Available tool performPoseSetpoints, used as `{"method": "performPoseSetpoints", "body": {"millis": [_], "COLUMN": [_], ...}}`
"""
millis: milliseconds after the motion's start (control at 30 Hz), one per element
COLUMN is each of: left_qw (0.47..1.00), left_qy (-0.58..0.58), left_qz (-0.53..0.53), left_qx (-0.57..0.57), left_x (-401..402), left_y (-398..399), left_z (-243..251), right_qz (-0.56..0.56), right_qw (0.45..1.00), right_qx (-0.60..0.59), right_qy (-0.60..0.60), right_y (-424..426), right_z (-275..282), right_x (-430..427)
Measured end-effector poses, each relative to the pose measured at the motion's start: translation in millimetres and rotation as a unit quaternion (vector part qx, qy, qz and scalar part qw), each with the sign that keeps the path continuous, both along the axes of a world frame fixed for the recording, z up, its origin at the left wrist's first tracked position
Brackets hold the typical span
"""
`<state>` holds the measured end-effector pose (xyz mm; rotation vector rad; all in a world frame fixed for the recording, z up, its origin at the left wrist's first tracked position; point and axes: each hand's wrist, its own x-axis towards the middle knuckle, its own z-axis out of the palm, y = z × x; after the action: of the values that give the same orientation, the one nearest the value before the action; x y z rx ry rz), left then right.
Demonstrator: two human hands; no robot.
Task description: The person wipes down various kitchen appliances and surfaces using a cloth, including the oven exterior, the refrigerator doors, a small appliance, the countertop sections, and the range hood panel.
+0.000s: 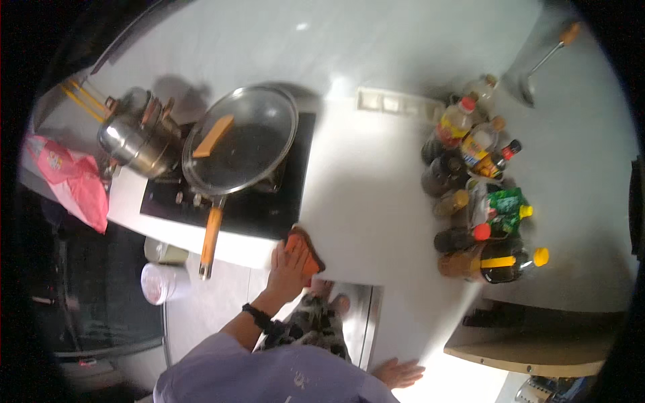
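My left hand [287,274], with a dark band on its wrist, presses an orange cloth [304,252] onto the white countertop [352,201] beside the front right corner of the black cooktop [252,219]. Low in the picture my right hand [399,373] rests with fingers spread and nothing visible in it. On the cooktop stands a frying pan with a glass lid [247,146]. Its wooden handle [211,237] points toward me over the counter's front edge. A flat wooden piece [214,136] shows at the lid.
Steel pots [143,141] stand on the cooktop's left side, near a pink cloth [75,181]. Sauce and oil bottles [504,259] crowd the counter at right, below a ladle [526,90] on the wall. A white divided strip [398,103] lies along the back.
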<state>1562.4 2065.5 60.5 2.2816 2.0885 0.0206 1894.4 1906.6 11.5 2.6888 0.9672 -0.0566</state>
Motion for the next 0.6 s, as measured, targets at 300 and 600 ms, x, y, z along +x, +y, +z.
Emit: {"method": "performPoseSetpoints", "body": {"millis": [300,600], "left_qw": [0.986,0.763], "left_qy": [-0.105,-0.571], "left_qz": [-0.126,-0.015], "left_qx": [-0.019,-0.303], "left_x": [33.5,16.4], "left_y": [42.3,64.9], "left_z": [-16.3,125.6], "right_qz": [-0.075,0.047], "right_qw": [0.995,0.695], "right_qx": [0.022,0.268], "right_qy": [0.069,0.665], "right_y": [4.3,124.4], "right_z": [38.8,102.7], "right_x": [-15.5,-37.8]}}
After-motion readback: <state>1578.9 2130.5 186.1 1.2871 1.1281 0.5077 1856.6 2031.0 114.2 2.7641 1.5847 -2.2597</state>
